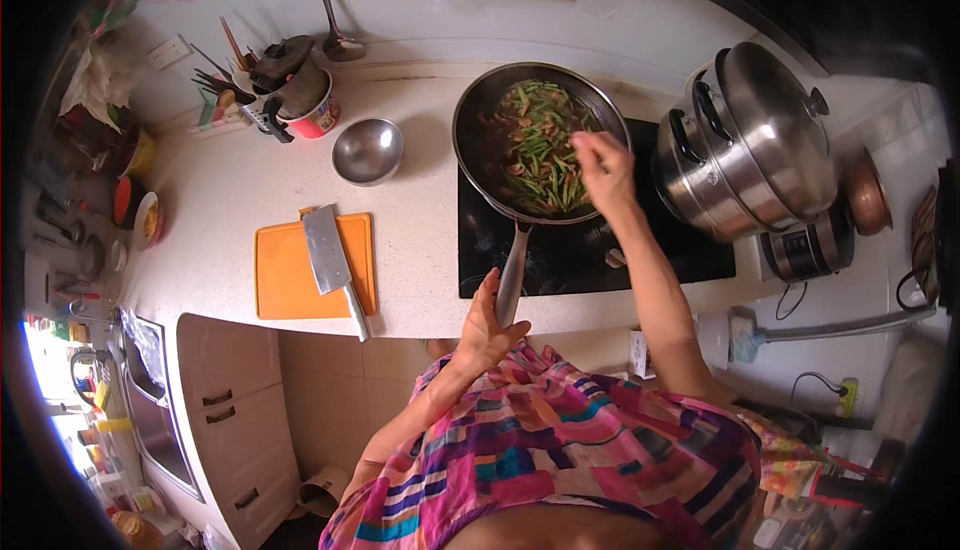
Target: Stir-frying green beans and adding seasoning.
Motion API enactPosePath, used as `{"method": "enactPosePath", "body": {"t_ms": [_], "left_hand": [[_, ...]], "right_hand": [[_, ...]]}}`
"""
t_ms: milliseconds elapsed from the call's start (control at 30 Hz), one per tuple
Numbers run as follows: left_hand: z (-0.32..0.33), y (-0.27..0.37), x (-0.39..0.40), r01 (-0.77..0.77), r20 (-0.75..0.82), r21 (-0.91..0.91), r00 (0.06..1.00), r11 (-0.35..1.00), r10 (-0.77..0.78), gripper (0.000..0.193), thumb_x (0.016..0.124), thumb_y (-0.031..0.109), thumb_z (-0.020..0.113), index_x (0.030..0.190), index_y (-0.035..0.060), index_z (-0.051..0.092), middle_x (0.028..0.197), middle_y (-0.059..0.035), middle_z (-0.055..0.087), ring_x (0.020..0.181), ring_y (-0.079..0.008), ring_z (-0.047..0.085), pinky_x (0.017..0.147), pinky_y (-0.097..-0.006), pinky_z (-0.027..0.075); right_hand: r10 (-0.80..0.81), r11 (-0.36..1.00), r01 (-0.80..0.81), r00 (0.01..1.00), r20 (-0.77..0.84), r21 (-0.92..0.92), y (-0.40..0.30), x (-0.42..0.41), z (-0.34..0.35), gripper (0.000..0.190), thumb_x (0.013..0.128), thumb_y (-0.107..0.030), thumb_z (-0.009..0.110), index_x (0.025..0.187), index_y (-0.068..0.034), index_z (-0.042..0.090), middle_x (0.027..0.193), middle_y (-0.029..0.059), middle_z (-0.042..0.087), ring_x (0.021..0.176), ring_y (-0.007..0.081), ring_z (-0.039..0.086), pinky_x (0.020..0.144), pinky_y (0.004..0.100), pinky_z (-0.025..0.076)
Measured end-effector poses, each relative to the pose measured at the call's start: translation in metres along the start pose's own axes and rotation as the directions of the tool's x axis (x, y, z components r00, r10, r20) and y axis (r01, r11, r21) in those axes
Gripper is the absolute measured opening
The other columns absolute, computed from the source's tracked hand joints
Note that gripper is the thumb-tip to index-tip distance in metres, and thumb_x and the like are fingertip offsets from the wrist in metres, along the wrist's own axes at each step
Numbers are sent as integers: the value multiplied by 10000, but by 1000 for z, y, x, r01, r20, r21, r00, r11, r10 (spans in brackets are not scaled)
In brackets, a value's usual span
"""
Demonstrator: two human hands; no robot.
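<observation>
A deep frying pan (480,175) with cut green beans and small pieces of meat (551,148) stands on a black glass cooktop (675,265). My right hand (602,167) is raised over the right part of the pan, fingers bunched and slightly blurred; whether it holds anything is unclear. At the metal pan handle (511,276) is my left hand (486,332), its fingers extended along the left side and its thumb out to the right, not wrapped around it.
To the left, a cleaver (327,253) lies across an orange cutting board (281,280), handle over the counter's edge. A steel bowl (367,152) sits behind it. A stacked steel steamer (750,152) stands right of the pan. A ladle (341,47) hangs against the wall.
</observation>
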State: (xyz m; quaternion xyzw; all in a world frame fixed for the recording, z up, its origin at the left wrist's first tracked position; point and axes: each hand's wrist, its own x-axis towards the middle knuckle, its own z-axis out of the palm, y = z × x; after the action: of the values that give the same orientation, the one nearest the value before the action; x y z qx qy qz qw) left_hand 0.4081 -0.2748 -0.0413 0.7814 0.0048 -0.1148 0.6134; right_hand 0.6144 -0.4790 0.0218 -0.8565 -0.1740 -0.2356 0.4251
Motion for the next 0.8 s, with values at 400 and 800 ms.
{"method": "enactPosePath", "body": {"t_ms": [400,800], "left_hand": [[-5,9,2,25,70,42,997,999,-28,977,676,165,787,1452,23,212,1361,-241,404,1241,-363,435,1020,-394,382],[-8,12,0,48,89,9,995,999,-49,958,690,163,778,1451,22,214,1369,-225,406,1248,-348,435,1023,-386,380]], "right_hand": [[562,724,-453,825,-64,521,67,-16,-28,262,906,-200,630,945,57,668,806,123,673,610,155,643,552,260,539],[344,831,-480,841,418,282,-51,-15,-91,176,903,-118,613,975,31,673,849,82,676,714,119,637,636,232,517]]}}
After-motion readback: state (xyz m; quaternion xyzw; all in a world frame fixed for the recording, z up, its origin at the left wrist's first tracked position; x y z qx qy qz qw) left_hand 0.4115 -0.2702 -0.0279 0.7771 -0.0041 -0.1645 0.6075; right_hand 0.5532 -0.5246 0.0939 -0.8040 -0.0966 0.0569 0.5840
